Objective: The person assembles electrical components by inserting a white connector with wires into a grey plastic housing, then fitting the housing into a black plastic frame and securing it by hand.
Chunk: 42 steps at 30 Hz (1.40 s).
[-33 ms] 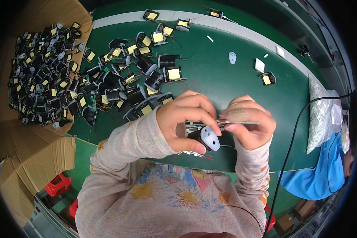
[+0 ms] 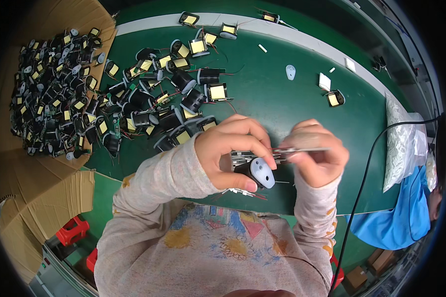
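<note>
My left hand (image 2: 225,151) is closed around a small black housing (image 2: 244,169), its pale grey oval end cap (image 2: 262,173) with dark holes facing me. My right hand (image 2: 322,156) is pinched on a slim grey metal tool (image 2: 309,149), perhaps tweezers, lying level beside the housing's upper side. Motion smears that hand and the tool. Where the tool's tip meets the part, thin wires show, but the contact itself is unclear. Below the left thumb lie several white connectors (image 2: 240,191) with red wires. Grey strips (image 2: 240,157) are visible under the left fingers.
Many similar black housings with yellow pads (image 2: 183,79) cover the table's left side, and more fill a cardboard box (image 2: 101,74). Farther right are a loose grey cap (image 2: 290,72), one housing (image 2: 335,98) and a bag of white pieces (image 2: 397,143). A black cable (image 2: 365,173) hangs at right.
My right hand and the tool have shifted slightly to the right and up, away from the housing. The left hand and the housing stay where they were.
</note>
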Tool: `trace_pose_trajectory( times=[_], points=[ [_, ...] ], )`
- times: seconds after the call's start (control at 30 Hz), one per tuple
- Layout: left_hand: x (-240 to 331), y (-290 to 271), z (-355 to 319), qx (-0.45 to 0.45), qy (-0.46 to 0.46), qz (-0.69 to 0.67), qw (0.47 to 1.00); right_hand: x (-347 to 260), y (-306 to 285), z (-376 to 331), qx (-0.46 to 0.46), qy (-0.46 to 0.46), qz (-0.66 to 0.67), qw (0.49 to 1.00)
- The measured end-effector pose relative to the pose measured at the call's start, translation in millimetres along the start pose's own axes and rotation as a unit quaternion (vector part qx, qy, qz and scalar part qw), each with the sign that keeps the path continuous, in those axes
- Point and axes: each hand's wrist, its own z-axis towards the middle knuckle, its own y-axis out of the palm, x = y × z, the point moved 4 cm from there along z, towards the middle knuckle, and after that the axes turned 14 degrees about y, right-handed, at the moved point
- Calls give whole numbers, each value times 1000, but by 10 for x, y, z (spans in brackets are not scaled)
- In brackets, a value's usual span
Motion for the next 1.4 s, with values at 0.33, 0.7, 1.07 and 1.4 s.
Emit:
trace_pose_trajectory(
  times=[0.33,0.7,1.07,1.4],
  points=[
    [-2,44,-150,178,-20,58,982,-362,57,-240,208,25,35,977],
    [41,29,-190,183,60,224,956,-479,167,-180,150,-66,-116,980],
    [91,32,-177,130,66,286,947,-603,281,-217,110,-101,-255,955],
    [87,27,-189,144,67,293,943,-600,285,-223,77,-92,-271,955]
  ],
)
